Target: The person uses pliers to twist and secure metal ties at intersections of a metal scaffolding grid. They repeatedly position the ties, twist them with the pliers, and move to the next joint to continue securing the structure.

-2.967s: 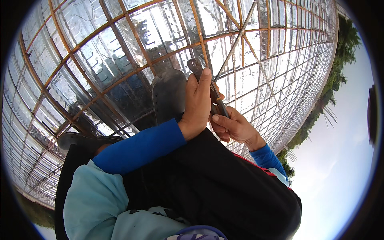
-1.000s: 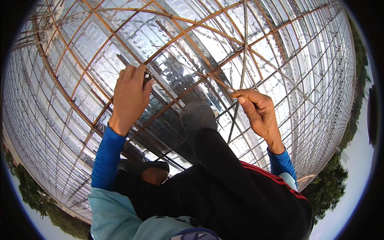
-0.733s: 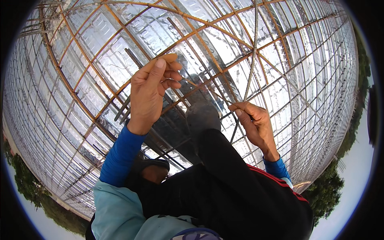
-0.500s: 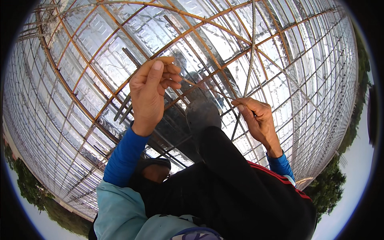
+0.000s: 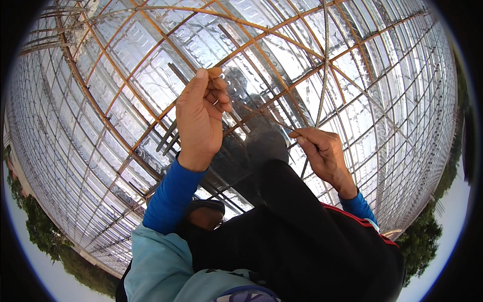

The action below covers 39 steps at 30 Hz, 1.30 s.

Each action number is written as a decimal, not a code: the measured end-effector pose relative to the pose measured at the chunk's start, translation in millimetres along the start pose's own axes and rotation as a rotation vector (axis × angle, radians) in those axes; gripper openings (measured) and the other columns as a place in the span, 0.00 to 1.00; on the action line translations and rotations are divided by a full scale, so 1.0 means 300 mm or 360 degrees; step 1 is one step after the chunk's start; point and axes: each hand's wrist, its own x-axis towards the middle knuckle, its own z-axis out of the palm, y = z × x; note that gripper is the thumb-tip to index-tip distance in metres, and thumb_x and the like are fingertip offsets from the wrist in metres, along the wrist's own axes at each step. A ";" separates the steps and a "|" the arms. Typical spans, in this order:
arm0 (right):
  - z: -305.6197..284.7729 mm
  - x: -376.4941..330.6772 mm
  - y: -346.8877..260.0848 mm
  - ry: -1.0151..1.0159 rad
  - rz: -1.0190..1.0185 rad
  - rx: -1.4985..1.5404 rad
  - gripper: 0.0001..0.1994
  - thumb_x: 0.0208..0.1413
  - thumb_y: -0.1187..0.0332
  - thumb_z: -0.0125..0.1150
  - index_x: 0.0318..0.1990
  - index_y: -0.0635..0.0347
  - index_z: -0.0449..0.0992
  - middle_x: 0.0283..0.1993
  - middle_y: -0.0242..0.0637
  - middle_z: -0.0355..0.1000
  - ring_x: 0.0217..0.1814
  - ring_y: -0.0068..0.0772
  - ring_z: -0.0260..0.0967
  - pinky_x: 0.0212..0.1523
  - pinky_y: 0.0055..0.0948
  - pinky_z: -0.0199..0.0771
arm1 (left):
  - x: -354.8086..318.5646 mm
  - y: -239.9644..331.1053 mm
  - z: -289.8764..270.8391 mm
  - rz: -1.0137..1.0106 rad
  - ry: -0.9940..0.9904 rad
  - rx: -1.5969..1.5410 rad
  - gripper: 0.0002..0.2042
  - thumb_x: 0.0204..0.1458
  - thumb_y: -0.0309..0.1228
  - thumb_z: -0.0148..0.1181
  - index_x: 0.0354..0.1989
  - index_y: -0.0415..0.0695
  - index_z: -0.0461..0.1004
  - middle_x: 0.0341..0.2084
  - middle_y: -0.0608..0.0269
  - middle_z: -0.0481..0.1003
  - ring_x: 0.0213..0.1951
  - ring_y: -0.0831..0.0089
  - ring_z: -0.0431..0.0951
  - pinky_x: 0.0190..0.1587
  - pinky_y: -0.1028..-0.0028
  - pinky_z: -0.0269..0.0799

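Note:
My right hand (image 5: 323, 153) pinches the end of a thin rusty tie wire (image 5: 280, 122) between thumb and forefinger. The wire slants up and left to a rebar crossing (image 5: 261, 110) above my knee. On the other side of that crossing is my left hand (image 5: 202, 118), raised with its fingers curled and the thumb up beside the forefinger. A thin strand of wire seems to run into its fingertips, but their grip is partly hidden. Both hands hang just above the rebar grid (image 5: 302, 78).
Shiny ribbed metal decking (image 5: 196, 38) lies beneath the grid. My dark-shod foot (image 5: 266, 146) is planted by the crossing, and my other foot (image 5: 206, 214) is beside my left forearm. Loose bar ends (image 5: 168, 137) stick out near my left wrist. Trees (image 5: 420, 241) stand beyond the edge.
The whole view has shifted slightly, so the grid and my feet appear farther right. My left hand has turned a little; my right hand keeps its pinch on the wire.

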 end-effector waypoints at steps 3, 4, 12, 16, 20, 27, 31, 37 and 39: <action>0.015 0.000 0.004 -0.0038 0.0020 0.0018 0.07 0.66 0.73 0.60 0.47 0.64 0.82 0.33 0.44 0.80 0.32 0.45 0.80 0.34 0.36 0.79 | 0.016 -0.031 0.000 0.0107 0.0142 -0.0008 0.16 0.72 0.40 0.56 0.46 0.38 0.81 0.31 0.64 0.79 0.29 0.79 0.75 0.29 0.76 0.73; 0.019 -0.002 0.006 -0.0062 0.0027 0.0016 0.07 0.66 0.73 0.61 0.47 0.64 0.82 0.34 0.45 0.80 0.33 0.46 0.81 0.35 0.36 0.79 | 0.020 -0.037 -0.003 0.0081 0.0172 -0.0026 0.15 0.71 0.40 0.56 0.45 0.39 0.81 0.31 0.65 0.79 0.29 0.79 0.74 0.29 0.76 0.72; 0.061 -0.046 0.015 -0.0210 0.0004 0.0221 0.09 0.69 0.71 0.57 0.49 0.64 0.81 0.40 0.47 0.81 0.38 0.48 0.82 0.39 0.39 0.80 | 0.029 -0.029 -0.019 -0.0085 0.0076 -0.0114 0.15 0.69 0.40 0.59 0.45 0.39 0.80 0.31 0.67 0.78 0.30 0.79 0.73 0.32 0.77 0.69; 0.074 -0.080 0.010 -0.0388 0.0308 0.0488 0.11 0.73 0.69 0.55 0.50 0.64 0.81 0.38 0.43 0.81 0.36 0.39 0.80 0.38 0.35 0.77 | 0.020 -0.026 0.007 -0.0217 0.0038 -0.0149 0.15 0.70 0.40 0.59 0.44 0.39 0.81 0.30 0.66 0.78 0.29 0.80 0.73 0.32 0.77 0.70; 0.078 -0.100 0.050 -0.0367 0.0419 0.0416 0.17 0.68 0.61 0.64 0.58 0.63 0.78 0.43 0.46 0.80 0.42 0.45 0.80 0.44 0.40 0.80 | 0.003 -0.039 0.023 -0.0196 0.0054 -0.0027 0.14 0.68 0.39 0.62 0.42 0.39 0.82 0.29 0.66 0.78 0.29 0.81 0.74 0.30 0.77 0.73; -0.001 -0.023 -0.067 0.0022 0.0203 -0.0529 0.39 0.55 0.56 0.76 0.69 0.67 0.66 0.59 0.57 0.75 0.62 0.61 0.74 0.62 0.49 0.76 | -0.036 -0.088 0.065 0.0128 0.0168 0.0311 0.14 0.66 0.38 0.66 0.37 0.37 0.83 0.29 0.64 0.79 0.27 0.81 0.76 0.28 0.77 0.76; 0.008 0.026 -0.115 0.0030 0.0049 -0.0331 0.26 0.59 0.65 0.73 0.62 0.65 0.74 0.52 0.52 0.78 0.56 0.56 0.78 0.57 0.47 0.78 | -0.066 -0.124 0.104 0.0113 0.0184 0.0294 0.14 0.66 0.38 0.66 0.36 0.37 0.83 0.29 0.64 0.80 0.27 0.81 0.78 0.29 0.77 0.78; 0.054 0.032 -0.089 0.0050 0.0092 -0.0061 0.11 0.62 0.75 0.64 0.51 0.66 0.78 0.41 0.47 0.79 0.42 0.51 0.79 0.44 0.43 0.77 | -0.069 -0.139 0.114 -0.0143 0.0183 0.0078 0.13 0.67 0.38 0.65 0.39 0.39 0.81 0.31 0.62 0.81 0.28 0.77 0.81 0.28 0.76 0.81; 0.058 0.022 -0.075 0.0026 0.0091 0.0014 0.09 0.62 0.76 0.63 0.48 0.65 0.78 0.40 0.47 0.78 0.40 0.50 0.78 0.42 0.43 0.77 | -0.076 -0.144 0.081 -0.0241 0.0197 0.0102 0.12 0.67 0.37 0.64 0.41 0.39 0.81 0.31 0.60 0.81 0.29 0.76 0.82 0.29 0.75 0.82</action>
